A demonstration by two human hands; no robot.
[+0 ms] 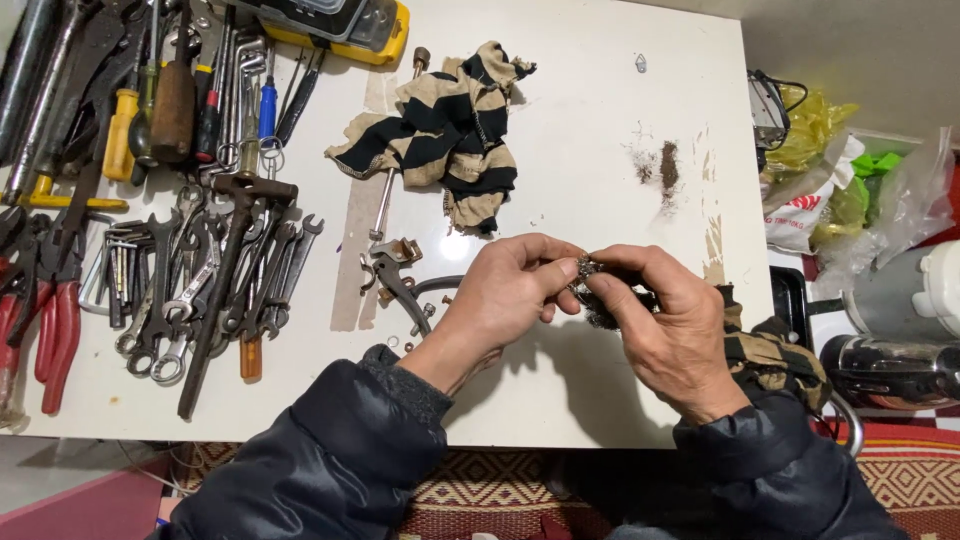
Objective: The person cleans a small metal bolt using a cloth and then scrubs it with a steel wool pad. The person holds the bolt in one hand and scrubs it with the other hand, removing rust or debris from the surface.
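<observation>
Head view: small metal part (588,268) pinched between left hand (505,290), right hand (665,320).

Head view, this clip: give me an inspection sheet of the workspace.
Surface: white table, with a small patch of dark grit.
Job's things: small metal part, pinched between both hands.
Clutter: spanners, screwdrivers, red pliers, striped rag.
Grips: left hand and right hand, both shut on the part.
Cables: nothing seen.
Surroundings: plastic bags, patterned rug.
</observation>
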